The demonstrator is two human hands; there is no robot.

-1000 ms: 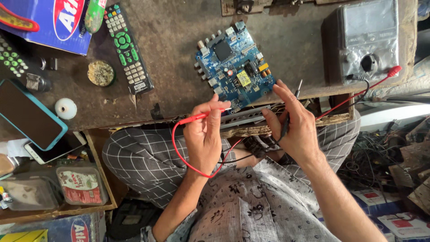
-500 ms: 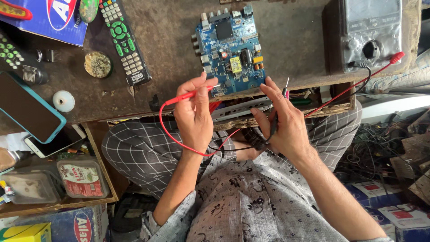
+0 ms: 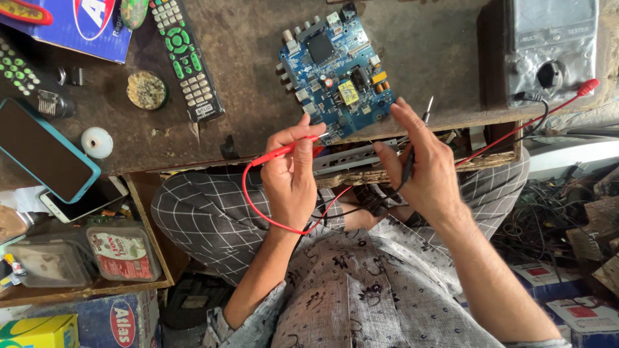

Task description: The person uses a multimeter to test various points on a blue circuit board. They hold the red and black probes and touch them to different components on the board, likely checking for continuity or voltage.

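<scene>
Since the earlier frame, both hands had edged closer to the blue circuit board [image 3: 335,69], and the red probe tip had come to the board's near edge. The left hand [image 3: 291,177] pinched the red probe [image 3: 287,149] between thumb and forefinger, its tip touching the board's lower edge. The right hand [image 3: 422,169] held the black probe [image 3: 412,151] loosely between thumb and fingers, the other fingers spread, with its metal tip raised just beside the board's right corner, not yet on it. The board lay flat on the worn bench [image 3: 251,77], near the front edge. To probe well, each tip probably needed one steady contact without bridging neighbouring pins. Red and black leads trailed to the grey analogue multimeter [image 3: 551,48] at the right. A remote control [image 3: 187,58] lay further left.
</scene>
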